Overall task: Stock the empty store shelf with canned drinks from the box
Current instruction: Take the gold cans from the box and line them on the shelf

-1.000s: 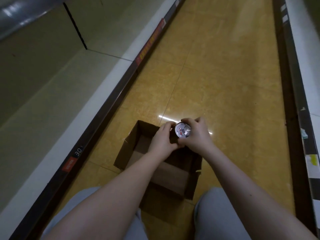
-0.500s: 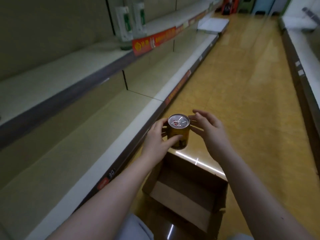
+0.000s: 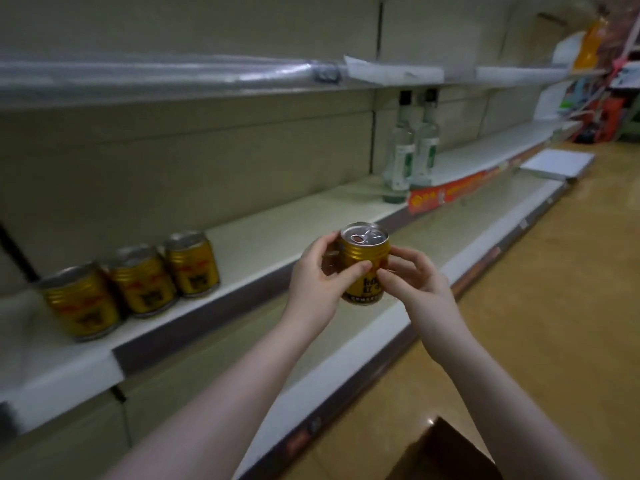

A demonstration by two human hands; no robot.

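Observation:
A gold drink can (image 3: 363,263) is held upright in front of the middle shelf (image 3: 277,237). My left hand (image 3: 318,278) grips its left side, thumb across the front. My right hand (image 3: 415,282) pinches its right side with curled fingers. Three matching gold cans (image 3: 135,282) stand in a row on the shelf to the left, near its front edge. A corner of the cardboard box (image 3: 446,452) shows at the bottom right on the floor; its inside is hidden.
Two clear bottles (image 3: 412,150) stand further right on the same shelf, behind a red price strip (image 3: 450,192). A lower shelf (image 3: 398,323) runs below, an upper shelf (image 3: 173,74) above. The yellow aisle floor (image 3: 554,289) lies to the right.
The can has risen from the box up to shelf height. The view swung up and left, bringing the three shelved cans into sight; my right hand closed back onto the can.

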